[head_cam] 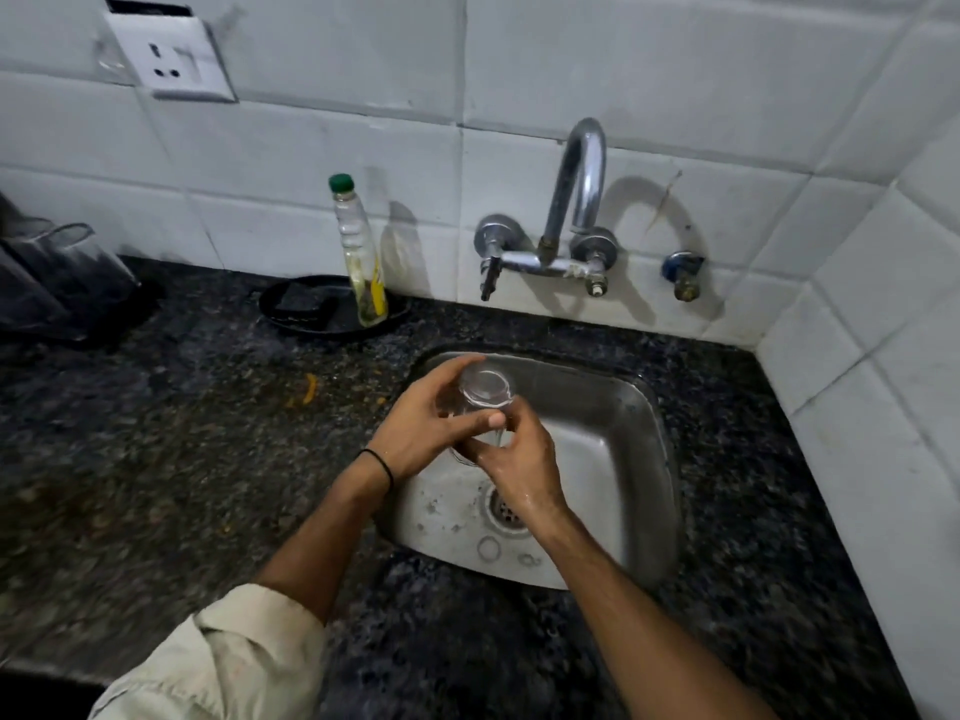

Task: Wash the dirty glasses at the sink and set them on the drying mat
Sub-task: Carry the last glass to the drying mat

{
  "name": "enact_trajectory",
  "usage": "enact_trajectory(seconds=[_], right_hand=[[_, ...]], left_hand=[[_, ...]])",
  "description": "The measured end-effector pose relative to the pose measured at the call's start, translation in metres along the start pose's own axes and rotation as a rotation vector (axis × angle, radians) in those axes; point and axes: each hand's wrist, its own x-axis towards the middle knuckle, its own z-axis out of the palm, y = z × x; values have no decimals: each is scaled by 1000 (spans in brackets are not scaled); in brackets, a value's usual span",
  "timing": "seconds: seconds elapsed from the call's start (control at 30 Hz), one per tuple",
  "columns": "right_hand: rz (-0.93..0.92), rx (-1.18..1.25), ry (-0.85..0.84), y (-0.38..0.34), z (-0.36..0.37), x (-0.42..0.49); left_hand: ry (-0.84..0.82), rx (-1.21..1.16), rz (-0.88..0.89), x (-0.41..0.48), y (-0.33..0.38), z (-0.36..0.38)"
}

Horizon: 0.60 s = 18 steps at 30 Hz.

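A clear drinking glass [485,389] is held over the left part of the steel sink [613,407], its end turned toward the wall. My left hand [431,423] grips it from the left, thumb laid across its side. My right hand [519,459], wet, wraps its fingers round the lower part of the glass from the right. The chrome tap [579,189] stands on the wall above the sink; no water stream shows. More clear glassware [62,267] stands at the far left of the counter, blurred.
A clear soap bottle [361,252] with a green cap stands on a black tray [311,309] behind the sink's left corner. Dark speckled granite counter [208,459] surrounds the sink. Tiled walls close the back and right. The sink drain [506,509] lies below my right wrist.
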Motion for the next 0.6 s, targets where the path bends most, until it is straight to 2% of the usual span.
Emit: enact_trajectory(seconds=[0.1,0.2,0.37,0.6], right_hand=[[-24,23,-16,-11,24,8],[-80,27,-28,-27,51,20],[-123,117,-156,-60,122,53],[-123,220,-268,-120,267,93]], left_hand=[[97,-60,-32,-13,-1,-35],[312,-27,-80,-27,-12,-78],[644,0,-170,-56,-36,-159],[818,104,-311,-83,-76,-291]])
